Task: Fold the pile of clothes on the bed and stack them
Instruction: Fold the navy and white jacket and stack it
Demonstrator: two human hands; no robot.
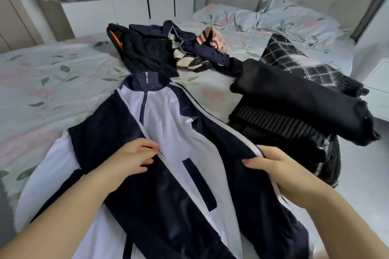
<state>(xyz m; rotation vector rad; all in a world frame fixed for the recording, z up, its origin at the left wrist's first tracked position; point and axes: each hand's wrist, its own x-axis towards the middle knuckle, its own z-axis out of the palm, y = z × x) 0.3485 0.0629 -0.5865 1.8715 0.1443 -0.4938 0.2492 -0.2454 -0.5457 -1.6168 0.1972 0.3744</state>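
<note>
Left hand (134, 159) rests loosely open on the jacket (168, 132); right hand (280, 171) grips its edge. Folded stack (294, 107) crowds the right, unfolded pile (151, 52) upper centre.

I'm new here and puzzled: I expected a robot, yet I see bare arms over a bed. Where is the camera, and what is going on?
There is no machine here. A person wears one wide camera on the head, looking down at both hands. On the flowered bed lies a navy and white jacket, spread out. The right hand grips its edge. The left hand lies on its navy cloth, though whether it grips is unclear. To the right sits a stack of dark folded clothes; behind lies the unfolded pile.
</note>
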